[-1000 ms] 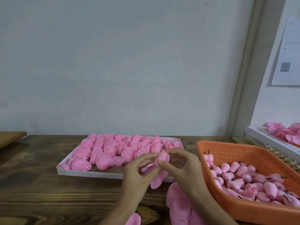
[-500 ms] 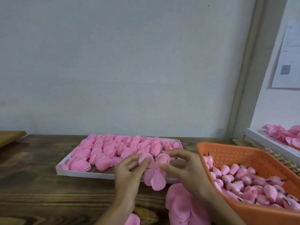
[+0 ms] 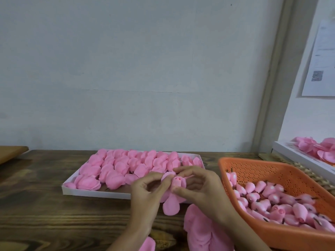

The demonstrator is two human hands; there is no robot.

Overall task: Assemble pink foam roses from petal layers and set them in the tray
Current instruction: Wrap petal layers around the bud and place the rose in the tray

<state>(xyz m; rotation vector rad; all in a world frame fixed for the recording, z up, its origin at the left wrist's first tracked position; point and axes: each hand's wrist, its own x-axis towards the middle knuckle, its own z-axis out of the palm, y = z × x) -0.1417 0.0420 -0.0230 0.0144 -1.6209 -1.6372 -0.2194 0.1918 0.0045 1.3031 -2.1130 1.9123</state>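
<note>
Both hands hold one pink foam rose [image 3: 175, 185] just in front of the white tray [image 3: 94, 192]. My left hand [image 3: 146, 196] pinches a petal on the rose's left side. My right hand [image 3: 201, 191] grips the bud at its centre between thumb and fingers. One loose petal [image 3: 171, 205] of the rose hangs down below the hands. The tray holds several finished pink roses [image 3: 116, 169] in rows. A stack of pink petal layers [image 3: 201, 230] lies on the table under my right wrist.
An orange perforated basket [image 3: 272, 171] at the right holds several pink buds [image 3: 282, 198] with dark stems. Another white tray with pink petals [image 3: 315, 149] sits at the far right. A single petal [image 3: 148, 244] lies at the bottom edge. The wooden table [image 3: 36, 214] meets a wall.
The hands have folded petals up around the bud, and the rose has turned so its bud faces me. One petal still hangs below.
</note>
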